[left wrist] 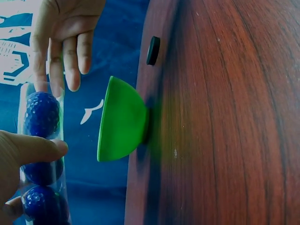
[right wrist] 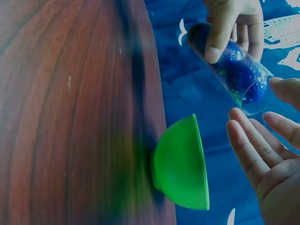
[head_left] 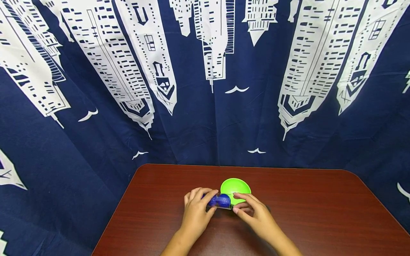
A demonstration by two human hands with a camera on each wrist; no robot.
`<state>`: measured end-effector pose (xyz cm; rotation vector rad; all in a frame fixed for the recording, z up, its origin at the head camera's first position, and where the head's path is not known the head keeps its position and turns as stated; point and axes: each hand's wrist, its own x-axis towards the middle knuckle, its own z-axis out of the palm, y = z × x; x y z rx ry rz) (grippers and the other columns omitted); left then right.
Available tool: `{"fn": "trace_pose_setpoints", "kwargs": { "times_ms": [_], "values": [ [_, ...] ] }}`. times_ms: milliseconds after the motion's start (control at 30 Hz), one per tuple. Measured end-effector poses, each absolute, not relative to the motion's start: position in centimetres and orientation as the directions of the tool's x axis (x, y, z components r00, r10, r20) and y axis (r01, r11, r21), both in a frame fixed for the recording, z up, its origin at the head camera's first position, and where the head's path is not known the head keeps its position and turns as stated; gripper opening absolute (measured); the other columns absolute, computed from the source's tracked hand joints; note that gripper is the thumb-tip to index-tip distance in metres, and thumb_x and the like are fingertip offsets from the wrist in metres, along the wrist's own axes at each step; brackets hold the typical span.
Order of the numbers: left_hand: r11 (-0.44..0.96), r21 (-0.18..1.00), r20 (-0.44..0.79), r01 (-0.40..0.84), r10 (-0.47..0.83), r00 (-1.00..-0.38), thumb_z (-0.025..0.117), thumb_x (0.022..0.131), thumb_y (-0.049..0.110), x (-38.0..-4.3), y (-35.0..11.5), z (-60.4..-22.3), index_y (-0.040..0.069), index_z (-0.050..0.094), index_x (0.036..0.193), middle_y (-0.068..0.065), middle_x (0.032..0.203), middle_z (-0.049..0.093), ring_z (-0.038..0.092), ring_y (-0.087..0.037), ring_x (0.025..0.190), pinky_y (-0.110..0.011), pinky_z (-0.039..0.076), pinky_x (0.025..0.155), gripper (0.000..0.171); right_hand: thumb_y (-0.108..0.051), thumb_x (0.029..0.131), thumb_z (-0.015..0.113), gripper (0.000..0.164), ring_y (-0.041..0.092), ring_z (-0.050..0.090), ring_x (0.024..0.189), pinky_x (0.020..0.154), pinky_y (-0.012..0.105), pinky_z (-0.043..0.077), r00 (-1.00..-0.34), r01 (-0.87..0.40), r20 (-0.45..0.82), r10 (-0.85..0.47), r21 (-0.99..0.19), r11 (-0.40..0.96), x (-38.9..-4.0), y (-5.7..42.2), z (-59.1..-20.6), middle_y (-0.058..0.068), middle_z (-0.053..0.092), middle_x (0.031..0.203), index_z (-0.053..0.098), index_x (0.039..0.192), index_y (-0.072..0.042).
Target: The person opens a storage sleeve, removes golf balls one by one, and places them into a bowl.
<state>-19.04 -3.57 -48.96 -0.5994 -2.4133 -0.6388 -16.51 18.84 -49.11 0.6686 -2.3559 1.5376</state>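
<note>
Clear plastic-looking cylindrical tube [right wrist: 261, 104], loaded with dark-blue, dimpled balls [left wrist: 42, 112], held in the air above the middle of the table. At least three balls show in the left wrist view, lined up along the tube. Long axis runs left to right, roughly parallel to the table's far edge; one end points toward the table's right edge and shows a clear round rim, the other sits under the left hand [head_left: 198, 209]. Left hand grips the tube, thumb on the near side, fingers over the far side. Right hand [head_left: 254, 213] ungripped, thumb and fingers spread around the rim end; contact with it cannot be told.

Bright-green, round bowl [head_left: 235, 186] upright on the table, just beyond the tube, nearer the far edge; tube higher than its rim. Small black disc [left wrist: 153, 50] on the table, right of the bowl. Reddish-brown, wood-grained table [head_left: 304, 199]; behind its far edge, navy cloth [head_left: 195, 138] with white building shapes, upside down.
</note>
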Motion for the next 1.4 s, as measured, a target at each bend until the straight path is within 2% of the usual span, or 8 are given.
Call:
{"fn": "trace_pose_setpoints", "kwargs": {
  "times_ms": [100, 233, 400, 567, 800, 933, 1133, 1400],
  "values": [
    [0.809, 0.235, 0.625, 0.539, 0.299, -0.721, 0.093, 0.07, 0.021, -18.98, -3.62, -48.78, 0.028, 0.072, 0.121, 0.008, 0.119, 0.066, 0.055, -0.017, 0.118, -0.046, 0.038, 0.099, 0.055, -0.014, 0.095, 0.071, 0.043, 0.009, 0.071, 0.101, 0.084, 0.025, 0.06, -0.889, -0.453, 0.395, -0.23, -0.83, 0.325, -16.52, 18.68, -49.3, 0.018, 0.063, 0.129, 0.059, 0.134, -0.002],
    [0.822, 0.184, 0.627, 0.539, 0.325, -0.709, 0.092, 0.072, 0.022, -18.94, -3.72, -48.64, 0.03, 0.071, 0.122, 0.009, 0.121, 0.066, 0.054, -0.016, 0.119, -0.044, 0.036, 0.099, 0.055, -0.017, 0.095, 0.071, 0.044, 0.006, 0.07, 0.101, 0.084, 0.022, 0.059, -0.922, -0.38, 0.328, -0.207, -0.874, 0.304, -16.52, 18.54, -49.58, 0.02, 0.062, 0.13, 0.059, 0.133, -0.001],
    [0.816, 0.138, 0.666, 0.561, 0.343, -0.662, 0.091, 0.072, 0.019, -18.92, -3.78, -48.51, 0.03, 0.072, 0.119, 0.007, 0.119, 0.067, 0.056, -0.018, 0.117, -0.047, 0.036, 0.1, 0.052, -0.015, 0.096, 0.069, 0.039, 0.006, 0.071, 0.102, 0.083, 0.021, 0.059, -0.926, -0.357, 0.311, -0.214, -0.906, 0.229, -16.64, 18.5, -49.81, 0.023, 0.064, 0.127, 0.058, 0.131, 0.0],
    [0.809, 0.115, 0.689, 0.576, 0.353, -0.633, 0.09, 0.072, 0.018, -18.89, -3.75, -48.33, 0.029, 0.073, 0.118, 0.005, 0.119, 0.067, 0.055, -0.019, 0.117, -0.05, 0.036, 0.101, 0.05, -0.009, 0.098, 0.065, 0.04, 0.006, 0.071, 0.104, 0.085, 0.02, 0.058, -0.918, -0.352, 0.311, -0.247, -0.925, 0.142, -16.65, 18.54, -49.95, 0.029, 0.064, 0.125, 0.054, 0.133, 0.006],
    [0.819, 0.104, 0.682, 0.564, 0.354, -0.64, 0.09, 0.071, 0.016, -18.77, -3.72, -48.06, 0.03, 0.073, 0.118, 0.006, 0.119, 0.068, 0.055, -0.019, 0.117, -0.052, 0.036, 0.101, 0.052, -0.009, 0.099, 0.064, 0.043, 0.003, 0.071, 0.104, 0.085, 0.02, 0.058, -0.921, -0.319, 0.284, -0.266, -0.943, 0.097, -16.63, 18.48, -50.07, 0.035, 0.063, 0.122, 0.05, 0.136, 0.009],
    [0.822, 0.102, 0.681, 0.56, 0.352, -0.642, 0.09, 0.07, 0.015, -18.68, -3.72, -48.06, 0.031, 0.073, 0.117, 0.007, 0.118, 0.068, 0.055, -0.019, 0.117, -0.051, 0.036, 0.101, 0.053, -0.01, 0.098, 0.065, 0.043, 0.005, 0.072, 0.101, 0.084, 0.023, 0.059, -0.93, -0.299, 0.265, -0.256, -0.948, 0.107, -16.58, 18.47, -50.09, 0.034, 0.066, 0.115, 0.051, 0.135, 0.006],
    [0.813, 0.109, 0.698, 0.572, 0.348, -0.627, 0.089, 0.069, 0.013, -18.69, -3.72, -48.34, 0.03, 0.074, 0.116, 0.006, 0.116, 0.068, 0.056, -0.019, 0.116, -0.05, 0.036, 0.099, 0.052, -0.01, 0.098, 0.065, 0.043, 0.004, 0.071, 0.1, 0.084, 0.026, 0.06, -0.935, -0.285, 0.252, -0.251, -0.953, 0.105, -16.43, 18.5, -50.01, 0.033, 0.066, 0.115, 0.051, 0.135, 0.007],
    [0.808, 0.137, 0.693, 0.573, 0.335, -0.639, 0.088, 0.071, 0.013, -18.65, -3.75, -48.54, 0.029, 0.074, 0.116, 0.006, 0.116, 0.068, 0.056, -0.018, 0.115, -0.048, 0.036, 0.098, 0.05, -0.01, 0.098, 0.065, 0.042, 0.006, 0.072, 0.099, 0.082, 0.02, 0.059, -0.935, -0.292, 0.258, -0.243, -0.949, 0.116, -16.39, 18.43, -50.03, 0.032, 0.068, 0.111, 0.052, 0.134, 0.007]
  ]
}}
